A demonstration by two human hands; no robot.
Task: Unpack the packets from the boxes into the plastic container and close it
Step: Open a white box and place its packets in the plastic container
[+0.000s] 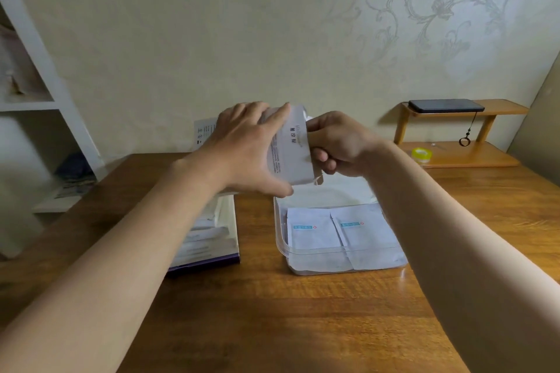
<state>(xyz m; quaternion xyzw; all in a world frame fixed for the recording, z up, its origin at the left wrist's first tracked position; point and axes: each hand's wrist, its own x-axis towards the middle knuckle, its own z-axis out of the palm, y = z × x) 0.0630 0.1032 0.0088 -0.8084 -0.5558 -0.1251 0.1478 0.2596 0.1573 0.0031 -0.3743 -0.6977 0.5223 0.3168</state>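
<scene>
A clear plastic container (280, 239) stands open on the wooden table with two white packets (315, 230) lying flat in it side by side. Above its far edge both hands hold up a white box (289, 154) with printed text. My left hand (245, 145) grips the box from the left, fingers over its top and thumb under it. My right hand (336, 145) grips its right side with curled fingers. A second open box (209, 239) with a purple edge lies left of the container, packets stacked inside, partly hidden by my left forearm.
A wooden desk shelf (463, 133) stands at the back right with a dark phone (445, 106) on top and a yellow tape roll (422, 155) below. A white shelving unit (36, 100) stands left of the table. A printed card (203, 133) leans against the wall.
</scene>
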